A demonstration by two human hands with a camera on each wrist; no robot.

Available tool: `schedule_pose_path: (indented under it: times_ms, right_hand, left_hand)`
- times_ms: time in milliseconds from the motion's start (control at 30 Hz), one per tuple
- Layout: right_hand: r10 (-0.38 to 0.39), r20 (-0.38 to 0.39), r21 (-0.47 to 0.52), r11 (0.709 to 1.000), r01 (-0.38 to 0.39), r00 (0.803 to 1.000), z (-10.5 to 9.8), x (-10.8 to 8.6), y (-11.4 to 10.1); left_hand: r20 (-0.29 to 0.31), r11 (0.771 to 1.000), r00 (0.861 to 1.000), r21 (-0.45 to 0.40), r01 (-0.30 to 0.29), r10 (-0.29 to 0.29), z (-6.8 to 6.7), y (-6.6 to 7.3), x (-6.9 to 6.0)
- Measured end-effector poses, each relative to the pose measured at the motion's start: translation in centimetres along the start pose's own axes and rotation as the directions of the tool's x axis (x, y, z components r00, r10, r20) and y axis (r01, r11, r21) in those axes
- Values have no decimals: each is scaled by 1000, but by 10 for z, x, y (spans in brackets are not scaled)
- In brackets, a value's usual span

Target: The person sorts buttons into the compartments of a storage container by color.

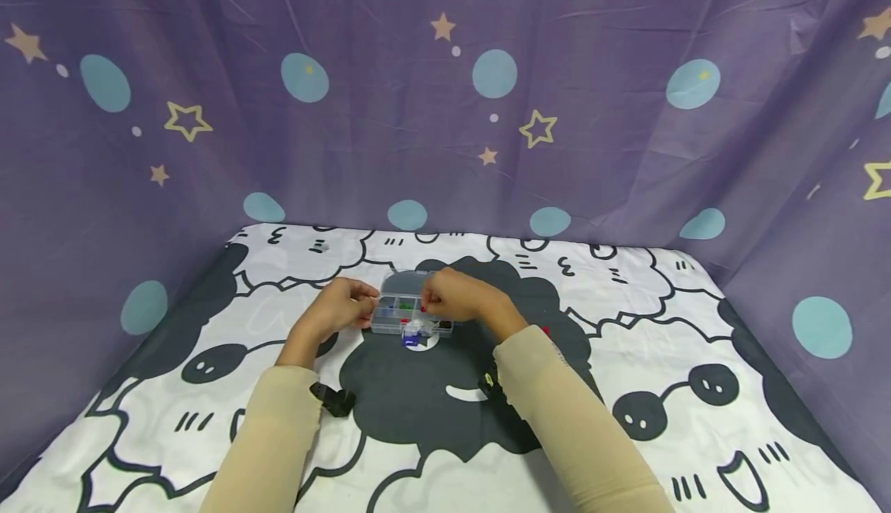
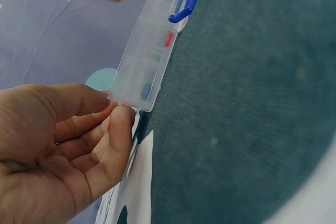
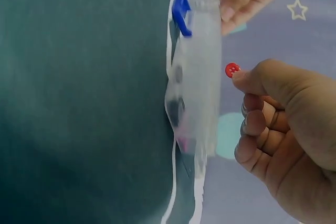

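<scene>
A clear plastic compartment box (image 1: 378,326) stands on the dark part of the sheet with its lid (image 1: 404,284) raised. My left hand (image 1: 336,312) grips the box's left end between thumb and fingers. Over the right part of the box, my right hand (image 1: 455,294) pinches a red button (image 3: 232,70) between thumb and forefinger, apart from the box wall in the right wrist view. Small red (image 2: 168,39) and blue (image 2: 145,91) pieces show through the wall in the left wrist view. A blue plastic piece (image 2: 189,1) is at the box's front side.
A sheep-patterned sheet (image 1: 529,474) covers the surface. Behind it hangs a purple curtain (image 1: 418,126) with stars and ovals. Black devices sit at the left wrist (image 1: 334,400) and the right wrist (image 1: 489,384). A small red spot shows beside the right sleeve (image 1: 557,397).
</scene>
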State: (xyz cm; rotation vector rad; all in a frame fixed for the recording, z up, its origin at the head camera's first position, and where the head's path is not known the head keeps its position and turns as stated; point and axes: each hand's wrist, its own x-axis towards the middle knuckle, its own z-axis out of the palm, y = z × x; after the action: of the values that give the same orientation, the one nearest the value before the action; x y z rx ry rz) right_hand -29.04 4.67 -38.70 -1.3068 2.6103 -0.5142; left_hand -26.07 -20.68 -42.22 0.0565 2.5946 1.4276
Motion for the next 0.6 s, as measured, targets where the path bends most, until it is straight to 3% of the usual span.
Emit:
schedule_pose_path:
  times_ms: [133,600]
  right_hand:
    - [-41,1,-20,999,41,999,6,7,-5]
    - [-78,-41,-52,996,76,996,15,17,-12]
  left_hand:
    - [-3,1000,1000,-9,12,-12,0,0,0]
    - [0,1000,1000,-11,9,-9,-1,1,0]
